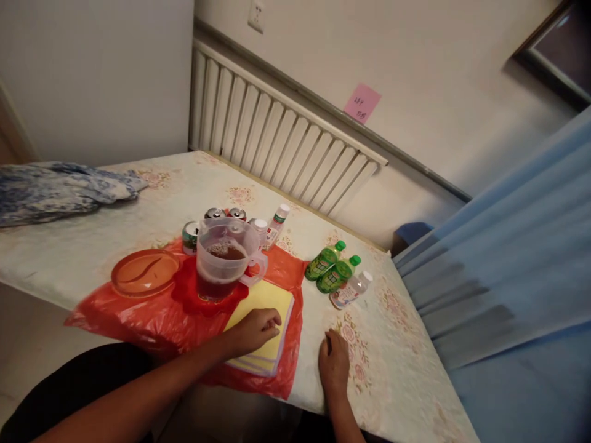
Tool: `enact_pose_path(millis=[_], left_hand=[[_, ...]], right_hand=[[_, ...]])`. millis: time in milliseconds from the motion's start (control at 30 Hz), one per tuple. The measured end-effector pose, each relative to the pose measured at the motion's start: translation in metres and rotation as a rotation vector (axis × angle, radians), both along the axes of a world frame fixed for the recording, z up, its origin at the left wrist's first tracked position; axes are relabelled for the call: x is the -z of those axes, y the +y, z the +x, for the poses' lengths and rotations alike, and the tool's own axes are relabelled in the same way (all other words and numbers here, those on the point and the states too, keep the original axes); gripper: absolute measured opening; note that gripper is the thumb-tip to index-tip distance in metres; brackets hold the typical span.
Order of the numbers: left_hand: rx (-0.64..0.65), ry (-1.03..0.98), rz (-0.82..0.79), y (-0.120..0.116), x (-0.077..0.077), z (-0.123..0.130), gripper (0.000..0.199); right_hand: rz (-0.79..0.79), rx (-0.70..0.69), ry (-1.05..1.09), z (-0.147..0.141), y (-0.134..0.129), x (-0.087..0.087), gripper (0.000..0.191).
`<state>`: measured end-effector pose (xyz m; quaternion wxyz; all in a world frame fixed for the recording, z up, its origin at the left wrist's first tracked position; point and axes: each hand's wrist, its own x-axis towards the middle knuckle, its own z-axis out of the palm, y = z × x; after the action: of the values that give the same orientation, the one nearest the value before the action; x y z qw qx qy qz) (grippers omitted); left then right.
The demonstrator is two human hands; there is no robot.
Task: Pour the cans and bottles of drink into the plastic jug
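My left hand (257, 330) rests loosely closed on folded yellow cloths (263, 298) with pale purple edges, and nothing shows in its fingers. To its right, my right hand (335, 363) lies curled on the flowered tablecloth (397, 344), also holding nothing visible. Beyond my left hand a clear plastic pitcher (217, 271) stands upright, partly filled with foamy brown liquid, its handle pointing right. Under the pitcher is a red scalloped dish (184, 284). An orange round lid (144, 272) lies left of it. Red plastic sheeting (133, 317) spreads beneath these things.
Behind the pitcher stand several drink cans (189, 239) and two white-capped bottles (277, 224). Two green bottles (325, 261) and a clear bottle (351, 290) lean at the right. A blue-white cloth (64, 191) lies far left. A radiator (272, 123) and blue curtain (503, 277) border the table.
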<state>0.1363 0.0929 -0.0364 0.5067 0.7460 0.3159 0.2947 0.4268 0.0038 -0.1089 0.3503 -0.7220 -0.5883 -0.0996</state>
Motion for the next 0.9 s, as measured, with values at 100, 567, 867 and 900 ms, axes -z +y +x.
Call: enact_pose_path(millis=[100,567,867,900], left_hand=[[0.036,-0.095,-0.155,0.003,0.012,-0.007,0.015],[0.165,-0.201,-0.310,0.004,0.008,-0.020,0.023],[0.212,-0.253,-0.391,0.008,0.014,-0.023,0.025],[0.209,-0.249,-0.388,0.008,0.014,-0.022,0.025]], right_hand=[[-0.003,0.014,0.041,0.005,-0.002,0.003,0.032],[-0.093,-0.357,0.617,-0.122,0.149,-0.111,0.053],[-0.022,-0.671,0.616,-0.211,0.216,-0.138,0.056],[-0.013,-0.674,0.637,-0.214,0.219,-0.137,0.055]])
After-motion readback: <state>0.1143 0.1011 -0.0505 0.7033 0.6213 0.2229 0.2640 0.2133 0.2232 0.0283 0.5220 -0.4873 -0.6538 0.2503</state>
